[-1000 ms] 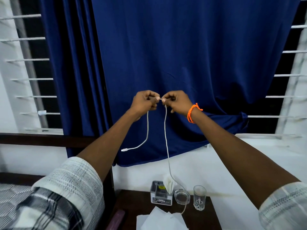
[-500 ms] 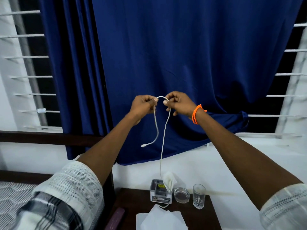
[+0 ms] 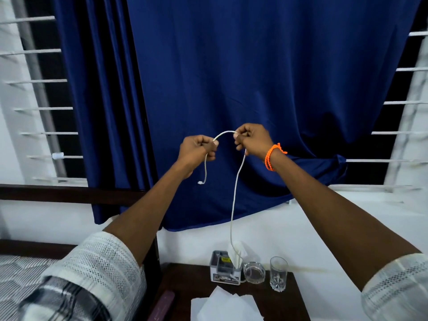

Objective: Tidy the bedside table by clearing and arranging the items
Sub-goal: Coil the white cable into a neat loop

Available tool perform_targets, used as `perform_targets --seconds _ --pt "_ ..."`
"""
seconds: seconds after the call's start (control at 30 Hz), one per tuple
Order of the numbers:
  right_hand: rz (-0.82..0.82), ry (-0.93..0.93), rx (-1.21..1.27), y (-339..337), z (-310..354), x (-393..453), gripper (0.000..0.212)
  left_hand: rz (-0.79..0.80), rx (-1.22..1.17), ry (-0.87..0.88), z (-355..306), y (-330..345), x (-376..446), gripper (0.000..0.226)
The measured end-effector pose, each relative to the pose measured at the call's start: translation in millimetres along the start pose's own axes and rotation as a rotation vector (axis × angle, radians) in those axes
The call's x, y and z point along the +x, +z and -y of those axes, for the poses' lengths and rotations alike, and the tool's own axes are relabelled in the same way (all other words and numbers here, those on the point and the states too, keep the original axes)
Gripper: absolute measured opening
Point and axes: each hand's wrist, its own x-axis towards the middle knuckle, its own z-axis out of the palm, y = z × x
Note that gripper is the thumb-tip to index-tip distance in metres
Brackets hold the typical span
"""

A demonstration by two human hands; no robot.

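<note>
A white charging cable (image 3: pixel 235 191) hangs in front of the blue curtain, held up high above the bedside table (image 3: pixel 287 302). My left hand (image 3: pixel 196 150) pinches it near one end, and the short free end with its plug dangles below that hand. My right hand (image 3: pixel 252 141), with an orange bracelet at the wrist, pinches the cable a little to the right. Between the two hands the cable arches in a small loop. From the right hand the long part drops down to the table, behind a small white box (image 3: pixel 224 269).
On the dark wooden table stand a glass ashtray (image 3: pixel 254 272), a drinking glass (image 3: pixel 278 276), white tissues (image 3: pixel 222 306) at the front and a purple bar-shaped thing (image 3: pixel 162 305) at the left edge. The bed (image 3: pixel 20 269) lies to the left. A blue curtain (image 3: pixel 231 89) covers the barred window.
My hands have moved apart, opening a small arch of cable between them. The free plug end has risen closer to my left hand, and the long part has been drawn upward.
</note>
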Motion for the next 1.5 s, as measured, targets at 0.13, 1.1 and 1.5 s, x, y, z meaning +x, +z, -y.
perform_targets --seconds 0.13,1.1,1.5 --pt "0.086 -0.064 -0.075 1 -3 -5 0.010 -0.001 0.008 0.011 -9 3 5 0.016" --pt "-0.074 -0.148 0.081 7 11 3 0.005 0.129 -0.208 -0.067 -28 7 -3 0.034" --pt "0.077 -0.249 0.164 9 8 3 0.010 0.279 -0.384 -0.156 -35 12 -13 0.036"
